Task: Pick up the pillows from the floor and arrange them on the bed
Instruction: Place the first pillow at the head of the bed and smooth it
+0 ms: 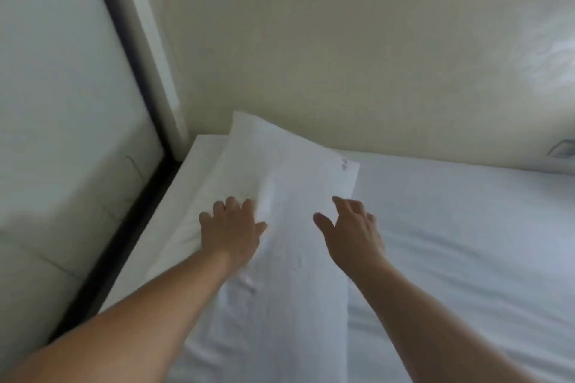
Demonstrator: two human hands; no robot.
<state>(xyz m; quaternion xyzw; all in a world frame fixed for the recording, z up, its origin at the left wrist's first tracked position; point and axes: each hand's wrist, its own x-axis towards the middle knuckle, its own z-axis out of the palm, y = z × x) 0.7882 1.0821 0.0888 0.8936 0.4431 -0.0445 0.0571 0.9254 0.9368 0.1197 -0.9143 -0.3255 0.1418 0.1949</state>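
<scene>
A white pillow [280, 183] lies at the left end of the bed [466, 227], its far corner leaning against the cream wall. A second white layer [205, 152], possibly another pillow, shows under its left edge. My left hand [231, 227] rests flat on the pillow's left part with the fingers spread. My right hand [351, 230] hovers just over the pillow's right part, fingers apart and holding nothing. The picture is blurred.
A cream wall [342, 56] runs behind the bed. On the left a dark frame strip [124, 211] borders a pale panel [62, 102]. A small grey object [563, 149] sits at the far right by the wall. White sheet stretches to the right.
</scene>
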